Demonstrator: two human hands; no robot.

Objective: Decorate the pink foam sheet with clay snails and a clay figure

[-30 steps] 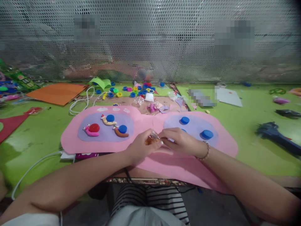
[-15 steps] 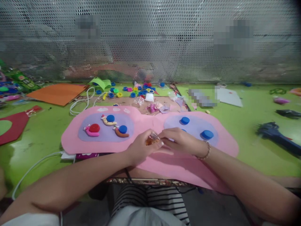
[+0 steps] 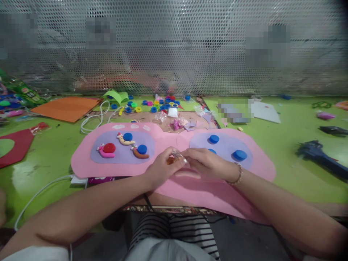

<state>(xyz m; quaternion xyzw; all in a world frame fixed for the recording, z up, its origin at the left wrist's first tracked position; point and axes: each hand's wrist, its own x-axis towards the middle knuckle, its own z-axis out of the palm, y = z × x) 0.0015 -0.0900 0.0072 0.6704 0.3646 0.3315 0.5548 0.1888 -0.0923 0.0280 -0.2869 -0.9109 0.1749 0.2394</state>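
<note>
We list: left hand [image 3: 160,169], gripping shiny orange packet [image 3: 172,160], centre of frame; right hand [image 3: 209,162], curled alongside, grip unclear. Step, we judge: working the packet; next calls for steady hold.

Left forearm [image 3: 103,201] and right forearm [image 3: 277,208] angle inward from lower corners; left hand [image 3: 160,170] curled, thumb and fingers gripping; right hand [image 3: 210,165] back up, fingers bent, tips close to left's
</note>
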